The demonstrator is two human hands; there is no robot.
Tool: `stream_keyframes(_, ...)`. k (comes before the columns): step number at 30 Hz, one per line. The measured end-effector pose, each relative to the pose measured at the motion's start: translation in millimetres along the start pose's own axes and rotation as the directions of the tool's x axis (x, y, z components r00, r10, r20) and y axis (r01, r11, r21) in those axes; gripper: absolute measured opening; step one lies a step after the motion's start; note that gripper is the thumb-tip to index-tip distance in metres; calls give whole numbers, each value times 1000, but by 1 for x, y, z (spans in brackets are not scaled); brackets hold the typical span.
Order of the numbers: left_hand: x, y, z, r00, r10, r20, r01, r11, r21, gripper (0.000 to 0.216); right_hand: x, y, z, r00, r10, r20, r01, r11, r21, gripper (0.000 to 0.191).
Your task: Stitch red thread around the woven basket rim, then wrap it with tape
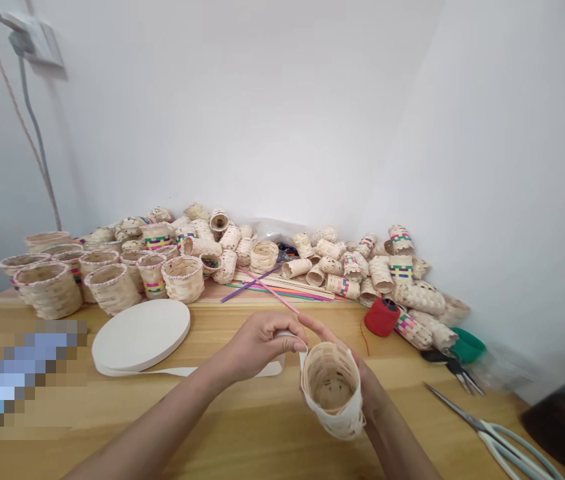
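Observation:
A small woven bamboo basket [332, 387], its mouth tipped toward me, rests in my right hand [371, 390], which wraps around its far right side with the index finger stretched toward the rim. White tape [303, 363] runs along the outside of the basket just under its rim. Thumb and fingers of my left hand [275, 339] pinch this tape at the basket's left edge. From there the strip passes behind my left forearm to a large flat roll of white tape [142, 333] lying on the table.
Finished-looking baskets with pink-trimmed rims [49, 287] stand at the left. More woven baskets [329, 263] are heaped along the wall, with coloured strips [272, 287] before them. Red thread [381, 318], a green spool [466, 345] and scissors [492, 430] lie at the right. A blurred-out patch [17, 380] covers the left.

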State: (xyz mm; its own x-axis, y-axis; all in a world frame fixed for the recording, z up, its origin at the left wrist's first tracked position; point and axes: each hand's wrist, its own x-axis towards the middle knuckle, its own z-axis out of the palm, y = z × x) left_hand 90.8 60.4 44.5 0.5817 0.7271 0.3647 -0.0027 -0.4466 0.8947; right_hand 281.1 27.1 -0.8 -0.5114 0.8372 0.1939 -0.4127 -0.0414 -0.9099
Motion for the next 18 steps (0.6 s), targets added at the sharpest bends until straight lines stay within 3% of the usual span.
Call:
stream_keyframes(9,-2,4,1,987,158,5,-159,987,31,18,2,3,2,998,54,-22,-55,996,-70,102)
stream_keyframes(18,-2,3,0,967,245,-75,-229,958,173,12,3,6,8,999,17,-29,-17,1000,2,85)
